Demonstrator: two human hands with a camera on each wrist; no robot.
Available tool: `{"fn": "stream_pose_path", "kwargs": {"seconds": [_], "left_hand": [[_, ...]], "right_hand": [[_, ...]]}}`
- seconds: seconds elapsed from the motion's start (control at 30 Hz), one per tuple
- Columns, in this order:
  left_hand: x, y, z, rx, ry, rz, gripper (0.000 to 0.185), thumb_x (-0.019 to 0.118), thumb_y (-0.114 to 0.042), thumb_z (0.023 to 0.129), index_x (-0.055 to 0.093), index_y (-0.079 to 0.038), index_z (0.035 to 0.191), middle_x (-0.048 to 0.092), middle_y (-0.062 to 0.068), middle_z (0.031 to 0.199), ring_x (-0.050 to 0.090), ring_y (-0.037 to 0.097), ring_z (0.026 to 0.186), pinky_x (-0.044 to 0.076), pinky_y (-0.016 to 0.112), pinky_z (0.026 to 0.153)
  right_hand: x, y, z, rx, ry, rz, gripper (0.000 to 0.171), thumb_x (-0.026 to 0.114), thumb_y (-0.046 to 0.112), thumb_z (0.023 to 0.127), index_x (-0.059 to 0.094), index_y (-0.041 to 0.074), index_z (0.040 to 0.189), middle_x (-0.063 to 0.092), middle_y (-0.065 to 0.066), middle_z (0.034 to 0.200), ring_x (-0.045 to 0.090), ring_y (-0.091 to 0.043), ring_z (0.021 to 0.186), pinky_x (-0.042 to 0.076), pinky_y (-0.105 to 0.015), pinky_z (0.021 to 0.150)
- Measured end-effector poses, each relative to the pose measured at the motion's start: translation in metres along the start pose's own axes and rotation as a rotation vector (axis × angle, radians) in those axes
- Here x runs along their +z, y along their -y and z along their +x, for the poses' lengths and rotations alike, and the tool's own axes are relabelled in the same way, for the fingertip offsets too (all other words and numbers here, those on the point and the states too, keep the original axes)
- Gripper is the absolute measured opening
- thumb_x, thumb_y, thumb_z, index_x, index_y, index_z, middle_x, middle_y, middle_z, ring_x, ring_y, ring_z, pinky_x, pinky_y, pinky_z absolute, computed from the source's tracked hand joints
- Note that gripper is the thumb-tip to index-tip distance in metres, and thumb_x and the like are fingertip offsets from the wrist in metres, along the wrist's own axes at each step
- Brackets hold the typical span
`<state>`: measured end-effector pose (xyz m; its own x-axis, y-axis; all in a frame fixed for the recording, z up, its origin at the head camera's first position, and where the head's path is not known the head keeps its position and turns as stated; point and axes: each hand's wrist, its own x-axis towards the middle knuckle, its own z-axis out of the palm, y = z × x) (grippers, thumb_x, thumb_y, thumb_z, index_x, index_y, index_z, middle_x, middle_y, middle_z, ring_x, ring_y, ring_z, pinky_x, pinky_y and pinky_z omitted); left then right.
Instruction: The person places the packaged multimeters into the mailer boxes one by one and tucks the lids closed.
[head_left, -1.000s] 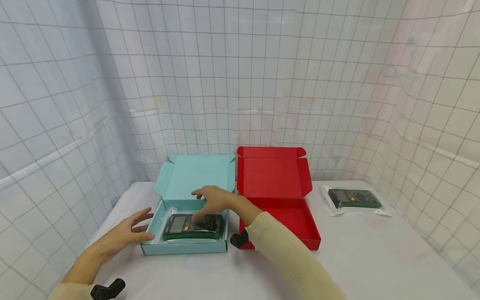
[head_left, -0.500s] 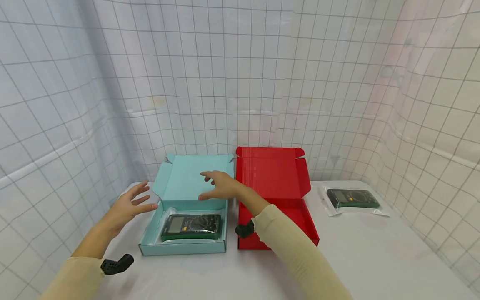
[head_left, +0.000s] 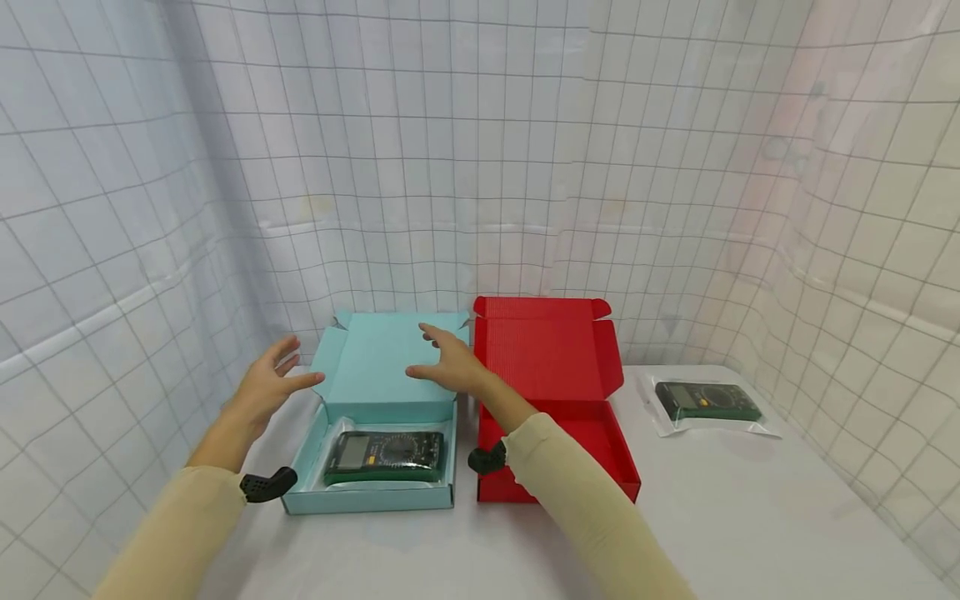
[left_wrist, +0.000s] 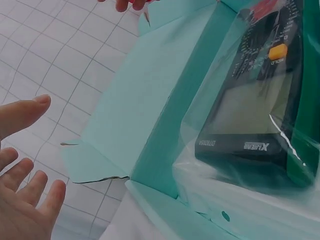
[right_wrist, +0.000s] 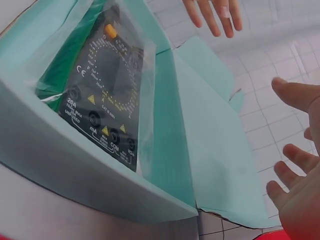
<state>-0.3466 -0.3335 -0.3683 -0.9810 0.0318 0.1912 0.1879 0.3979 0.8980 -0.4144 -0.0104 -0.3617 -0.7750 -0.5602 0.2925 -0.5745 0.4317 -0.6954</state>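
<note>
A multimeter point(head_left: 386, 455) in a clear plastic bag lies in the light blue box point(head_left: 367, 500), whose lid point(head_left: 390, 354) leans back against the wall. My left hand point(head_left: 266, 383) hovers at the lid's left side, fingers spread and holding nothing. Over the right part of that lid is my right hand point(head_left: 450, 360), its fingers apart and free of anything. Up close, the left wrist view shows the multimeter's screen end point(left_wrist: 250, 110); the right wrist view shows its dial and sockets point(right_wrist: 107, 95). Neither hand appears to touch the box.
To the right stands a red box point(head_left: 600, 450) with its lid point(head_left: 543, 350) raised. A second bagged multimeter point(head_left: 708, 400) lies on the white table point(head_left: 720, 500) at the far right. Gridded white curtains point(head_left: 450, 167) enclose the back and sides.
My right hand has lifted off the multimeter and moved back over the lid. My left hand has risen from the box's left edge toward the lid. The multimeter stays put.
</note>
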Motion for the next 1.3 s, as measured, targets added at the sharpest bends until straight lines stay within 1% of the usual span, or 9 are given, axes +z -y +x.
{"fn": "stream_pose_path", "kwargs": {"seconds": [0.23,0.53,0.73,0.8,0.97,1.03,1.13,1.23,1.3], "left_hand": [[0.007,-0.001,0.012,-0.018,-0.041,-0.02,0.096,0.072,-0.01,0.099,0.001,0.0,0.164,0.007,0.024,0.169,0.013,0.045,0.153,0.024,0.062,0.117],[0.016,0.005,0.025,-0.089,-0.073,-0.058,0.084,0.063,-0.001,0.102,0.005,0.004,0.163,0.015,0.027,0.167,0.02,0.045,0.151,0.025,0.057,0.119],[0.018,0.014,0.026,-0.135,-0.096,-0.069,0.067,0.05,0.006,0.103,0.016,0.007,0.161,0.027,0.029,0.163,0.029,0.047,0.147,0.032,0.055,0.116],[0.018,0.016,0.025,-0.145,-0.101,-0.086,0.064,0.048,0.007,0.103,0.02,0.007,0.161,0.03,0.029,0.161,0.035,0.045,0.145,0.04,0.048,0.113],[0.022,0.02,0.027,-0.156,-0.118,-0.16,0.061,0.054,0.001,0.105,0.027,0.007,0.159,0.037,0.027,0.159,0.043,0.04,0.142,0.047,0.037,0.106],[0.024,0.021,0.03,-0.164,-0.114,-0.18,0.06,0.057,-0.003,0.105,0.03,0.007,0.158,0.038,0.027,0.158,0.041,0.039,0.143,0.043,0.04,0.109],[0.027,0.022,0.031,-0.18,-0.105,-0.178,0.058,0.059,-0.006,0.106,0.034,0.006,0.157,0.037,0.027,0.158,0.038,0.039,0.145,0.039,0.044,0.113],[0.027,0.023,0.031,-0.187,-0.096,-0.16,0.056,0.059,-0.006,0.106,0.037,0.005,0.156,0.038,0.026,0.157,0.037,0.04,0.145,0.037,0.046,0.115],[0.026,0.024,0.031,-0.183,-0.091,-0.168,0.056,0.059,-0.007,0.106,0.037,0.005,0.156,0.037,0.026,0.157,0.036,0.04,0.145,0.037,0.048,0.115]], "right_hand": [[0.003,-0.003,0.002,0.071,-0.146,0.013,0.081,0.072,0.03,0.098,0.028,0.012,0.164,0.035,-0.01,0.163,0.034,-0.03,0.148,0.04,-0.052,0.113],[0.01,-0.004,0.001,0.132,-0.227,0.054,0.082,0.07,0.029,0.098,0.026,0.01,0.164,0.03,-0.012,0.165,0.03,-0.029,0.15,0.036,-0.054,0.115],[0.019,-0.004,0.001,0.195,-0.347,0.071,0.083,0.069,0.028,0.097,0.025,0.006,0.163,0.02,-0.021,0.167,0.018,-0.036,0.153,0.033,-0.059,0.116],[0.022,-0.004,0.001,0.225,-0.394,0.085,0.084,0.069,0.025,0.097,0.024,0.001,0.163,0.018,-0.024,0.167,0.017,-0.036,0.154,0.032,-0.057,0.117],[0.025,-0.008,0.001,0.254,-0.477,0.126,0.071,0.062,0.008,0.097,0.028,-0.004,0.159,0.033,-0.022,0.162,0.033,-0.035,0.147,0.037,-0.052,0.115],[0.025,-0.01,0.001,0.262,-0.501,0.127,0.061,0.057,0.002,0.098,0.038,-0.002,0.155,0.045,-0.02,0.154,0.045,-0.033,0.139,0.044,-0.051,0.109],[0.023,-0.012,0.0,0.284,-0.531,0.118,0.039,0.052,-0.003,0.097,0.057,-0.003,0.135,0.064,-0.019,0.128,0.06,-0.029,0.115,0.055,-0.045,0.092],[0.021,-0.013,0.0,0.322,-0.534,0.09,0.021,0.051,-0.004,0.097,0.064,-0.005,0.114,0.067,-0.018,0.106,0.06,-0.025,0.094,0.055,-0.037,0.073],[0.019,-0.012,0.0,0.341,-0.53,0.09,0.023,0.052,-0.004,0.097,0.067,-0.006,0.115,0.067,-0.018,0.105,0.057,-0.025,0.09,0.053,-0.033,0.066]]}}
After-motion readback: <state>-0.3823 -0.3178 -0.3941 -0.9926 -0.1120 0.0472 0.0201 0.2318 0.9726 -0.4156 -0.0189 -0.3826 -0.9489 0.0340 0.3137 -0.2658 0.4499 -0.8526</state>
